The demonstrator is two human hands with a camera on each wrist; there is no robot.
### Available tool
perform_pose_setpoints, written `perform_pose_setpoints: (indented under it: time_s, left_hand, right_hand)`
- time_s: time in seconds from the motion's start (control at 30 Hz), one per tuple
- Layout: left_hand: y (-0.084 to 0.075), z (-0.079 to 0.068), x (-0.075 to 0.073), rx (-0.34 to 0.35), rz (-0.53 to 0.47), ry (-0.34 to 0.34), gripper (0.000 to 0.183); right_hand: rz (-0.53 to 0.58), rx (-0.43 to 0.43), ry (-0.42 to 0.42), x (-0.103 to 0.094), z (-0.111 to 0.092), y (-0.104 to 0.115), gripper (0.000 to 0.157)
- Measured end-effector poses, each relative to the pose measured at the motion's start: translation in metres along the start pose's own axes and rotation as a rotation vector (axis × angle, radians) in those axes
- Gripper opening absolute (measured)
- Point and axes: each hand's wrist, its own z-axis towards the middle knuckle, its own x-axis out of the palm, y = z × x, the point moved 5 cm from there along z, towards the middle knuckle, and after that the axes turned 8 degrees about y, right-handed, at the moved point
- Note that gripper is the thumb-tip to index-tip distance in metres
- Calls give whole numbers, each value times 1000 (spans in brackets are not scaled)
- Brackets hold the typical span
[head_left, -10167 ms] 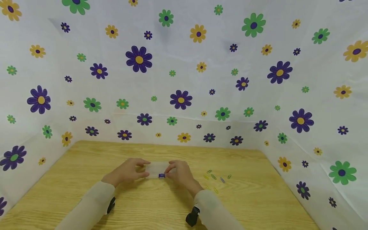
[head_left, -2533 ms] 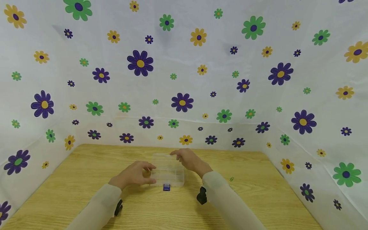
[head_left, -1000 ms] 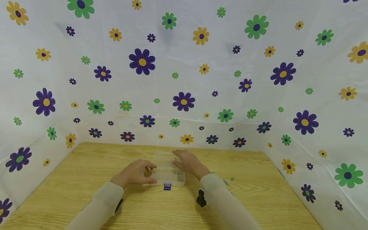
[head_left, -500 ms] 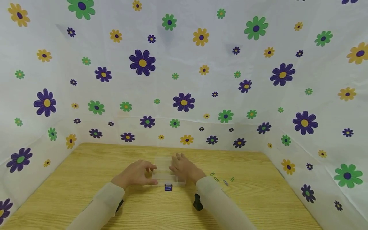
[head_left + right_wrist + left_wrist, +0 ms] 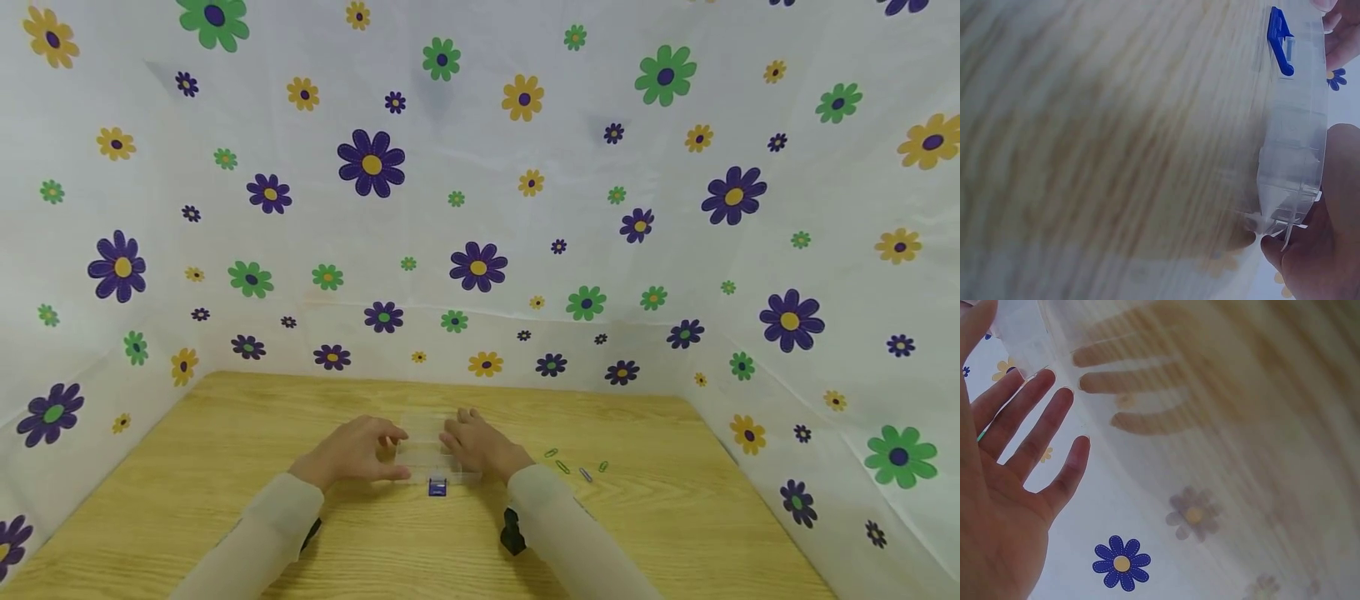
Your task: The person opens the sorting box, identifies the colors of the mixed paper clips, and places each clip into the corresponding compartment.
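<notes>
A clear plastic compartment box [image 5: 427, 457] sits on the table with its lid [image 5: 425, 427] swung back behind it and a blue latch [image 5: 438, 487] folded down in front. My left hand [image 5: 358, 450] holds the box's left end, thumb toward the front and fingers behind; the left wrist view shows these fingers extended. At the other end, my right hand [image 5: 480, 443] grips near the back right corner, partly covering the box and lid. A fingertip is low beside the clear corner in the right wrist view. Faint dividers show inside the box.
Right of the right hand lie several paper clips, among them a green clip [image 5: 562, 467] and a blue-grey clip [image 5: 586, 475]. Flower-printed white sheeting [image 5: 480, 208] surrounds the wooden table [image 5: 390, 550] at the back and sides.
Ten seconds ago the box was closed; its lid is now swung back. Over the last second, the right hand has come down toward the box's right end and the lid's far edge sits lower.
</notes>
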Motion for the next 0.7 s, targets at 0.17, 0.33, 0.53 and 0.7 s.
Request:
perform_pose_setpoints:
  time_s: [0.17, 0.33, 0.53, 0.7]
  left_hand:
    - [1, 0, 3, 1, 8, -4, 70]
    - [1, -1, 2, 10, 16, -8, 70]
    - [-1, -3, 0, 6, 16, -7, 70]
    - [0, -1, 0, -16, 6, 2, 69]
  right_hand:
    - [0, 9, 3, 2, 0, 0, 54]
    - [3, 8, 1, 2, -1, 1, 53]
    - [10, 11, 8, 1, -1, 1, 54]
    - [21, 13, 8, -1, -1, 0, 55]
